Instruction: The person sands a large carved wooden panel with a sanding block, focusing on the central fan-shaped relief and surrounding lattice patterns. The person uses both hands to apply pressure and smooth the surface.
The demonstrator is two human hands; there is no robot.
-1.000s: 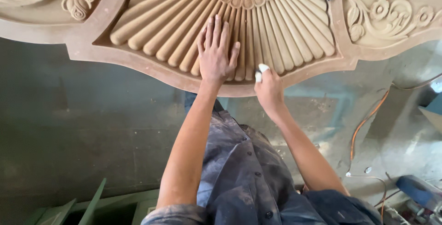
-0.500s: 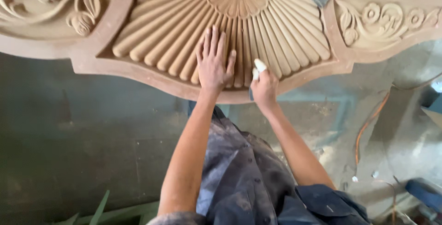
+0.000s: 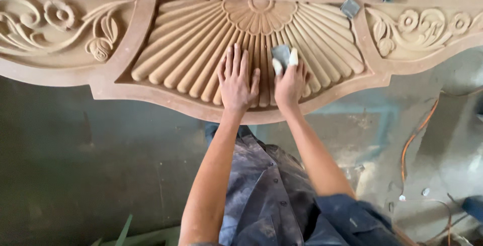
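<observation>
Your left hand lies flat on the carved wooden panel, fingers spread and pointing up along the fluted fan ribs, palm near the panel's lower edge. Left arm runs straight down to you.

Your right hand sits just beside it, touching the ribs right of centre, fingers curled around a small grey piece of sandpaper (two fingertips wrapped in white tape). Forearm angles in from the lower right.

Another grey scrap rests on the panel, upper right. An orange cable trails over the floor.
</observation>
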